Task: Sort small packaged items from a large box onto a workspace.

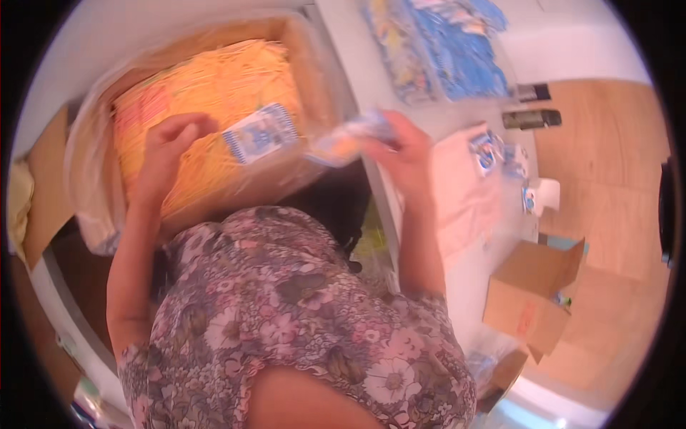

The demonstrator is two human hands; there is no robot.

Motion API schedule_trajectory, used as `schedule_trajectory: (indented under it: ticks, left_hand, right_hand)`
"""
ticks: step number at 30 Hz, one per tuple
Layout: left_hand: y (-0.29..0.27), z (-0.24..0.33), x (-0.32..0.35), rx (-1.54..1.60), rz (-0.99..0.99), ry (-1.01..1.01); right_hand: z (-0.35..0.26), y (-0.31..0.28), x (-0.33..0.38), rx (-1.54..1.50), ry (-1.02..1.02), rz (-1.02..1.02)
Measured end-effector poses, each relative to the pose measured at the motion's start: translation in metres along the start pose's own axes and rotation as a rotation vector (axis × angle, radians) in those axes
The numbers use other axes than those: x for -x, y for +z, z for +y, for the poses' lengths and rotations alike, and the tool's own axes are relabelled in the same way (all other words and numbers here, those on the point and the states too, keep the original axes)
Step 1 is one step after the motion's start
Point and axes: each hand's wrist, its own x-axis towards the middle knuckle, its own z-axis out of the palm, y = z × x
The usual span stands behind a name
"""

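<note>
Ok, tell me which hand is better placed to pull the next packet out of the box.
Left. The left hand already rests on the orange packets inside the cardboard box, while the right hand holds a clear-wrapped packet beside it.

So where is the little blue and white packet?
In the head view, the blue and white packet lies on the orange stack inside the cardboard box, just right of the left hand.

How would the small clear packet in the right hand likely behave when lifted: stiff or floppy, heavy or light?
Probably floppy: the packet looks like thin clear film, and it sags past the right hand, which grips one end. Likely light, since fingertips alone carry it. The glossy film may be slippery, though blur hides detail. The left hand rests on the yellow stack in the box.
</note>
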Motion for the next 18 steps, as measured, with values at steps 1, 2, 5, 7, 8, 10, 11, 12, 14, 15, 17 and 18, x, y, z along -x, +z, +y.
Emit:
schedule_trajectory:
  ticks: [1,2,5,7,8,10,11,12,14,15,17,18]
  left_hand:
    - [-0.002,0.000,-0.001,0.018,-0.034,0.007]
    - [-0.004,-0.001,0.000,0.008,-0.012,0.006]
    - [0.005,-0.002,-0.002,-0.015,0.020,0.010]
    - [0.002,0.007,0.002,-0.124,0.054,-0.039]
    - [0.009,0.012,-0.001,-0.182,0.081,-0.062]
    - [0.016,0.031,-0.013,-0.318,0.028,-0.077]
    - [0.014,0.035,-0.013,-0.385,0.009,-0.015]
    - [0.014,0.035,-0.015,-0.444,-0.025,0.048]
    - [0.023,0.027,-0.024,-0.616,-0.078,0.100]
    - [0.031,0.020,-0.029,-0.769,-0.102,0.222]
    - [0.048,0.010,-0.037,-0.939,-0.111,0.330]
    - [0.056,0.004,-0.043,-1.106,-0.129,0.317]
  right_hand:
    - [0.004,-0.037,0.016,-0.104,0.069,0.069]
    - [0.007,-0.076,0.029,-0.010,0.137,0.173]
    - [0.042,-0.185,0.059,0.184,0.234,0.455]
    - [0.109,-0.245,0.066,0.343,0.302,0.499]
    - [0.135,-0.278,0.071,0.447,0.334,0.466]
    - [0.179,-0.310,0.093,0.825,0.200,0.377]
    - [0.181,-0.296,0.082,0.879,0.210,0.375]
    - [0.176,-0.290,0.074,0.948,0.222,0.384]
    - [0.194,-0.298,0.077,1.149,-0.047,0.534]
    - [0.195,-0.293,0.077,1.133,-0.056,0.520]
    - [0.173,-0.263,0.067,1.298,-0.067,0.611]
    - [0.162,-0.253,0.066,1.294,-0.072,0.605]
